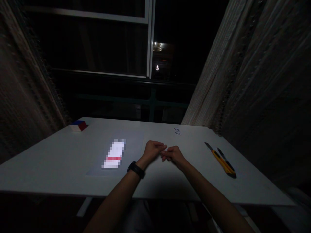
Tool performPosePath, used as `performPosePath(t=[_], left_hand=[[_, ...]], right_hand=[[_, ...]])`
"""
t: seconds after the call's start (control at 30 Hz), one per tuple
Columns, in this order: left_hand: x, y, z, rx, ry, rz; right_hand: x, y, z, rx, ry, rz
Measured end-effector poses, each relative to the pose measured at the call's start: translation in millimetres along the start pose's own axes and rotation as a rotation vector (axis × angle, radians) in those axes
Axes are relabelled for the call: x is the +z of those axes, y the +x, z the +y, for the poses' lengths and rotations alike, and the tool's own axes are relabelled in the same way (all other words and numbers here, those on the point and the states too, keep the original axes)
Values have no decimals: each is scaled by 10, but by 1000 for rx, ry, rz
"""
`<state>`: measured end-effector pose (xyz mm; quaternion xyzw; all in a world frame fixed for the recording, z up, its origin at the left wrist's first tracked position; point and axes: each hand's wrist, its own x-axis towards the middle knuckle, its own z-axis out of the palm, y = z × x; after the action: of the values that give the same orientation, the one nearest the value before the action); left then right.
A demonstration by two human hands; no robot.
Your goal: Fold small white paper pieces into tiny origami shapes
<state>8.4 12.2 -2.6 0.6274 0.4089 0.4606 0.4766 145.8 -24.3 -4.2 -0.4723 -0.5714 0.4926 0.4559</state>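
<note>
Over the middle of the white table [160, 187], my left hand [153, 150] and my right hand [175, 154] meet with their fingertips pinched together. Whatever the fingers hold, if anything, is too small and dark to make out. A dark watch [136, 169] is on my left wrist. Left of my hands, a phone with a lit, pixelated screen [114, 153] lies on a pale sheet of paper [97, 171]. To the right of my right hand lie a yellow utility knife [223, 162] with its blade out and a dark pen [225, 159] beside it.
A puzzle cube [79, 125] with blue, red and white sides sits at the table's far left corner. Small dark-marked pieces [177, 131] lie near the back edge. Curtains [209, 71] hang on both sides of a dark window [97, 42] behind the table. The room is dim.
</note>
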Motion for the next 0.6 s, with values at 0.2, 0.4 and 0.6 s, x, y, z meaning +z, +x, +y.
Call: performPosePath(t=[0.2,0.4,0.6], left_hand=[[9,-14,-4,-6,-41,12],[25,-25,14,-15,-46,27],[33,-8,-49,-18,17,115]], right_hand=[[-8,22,59,10,35,-50],[-16,30,64,31,15,-45],[-2,44,130,-69,-93,14]])
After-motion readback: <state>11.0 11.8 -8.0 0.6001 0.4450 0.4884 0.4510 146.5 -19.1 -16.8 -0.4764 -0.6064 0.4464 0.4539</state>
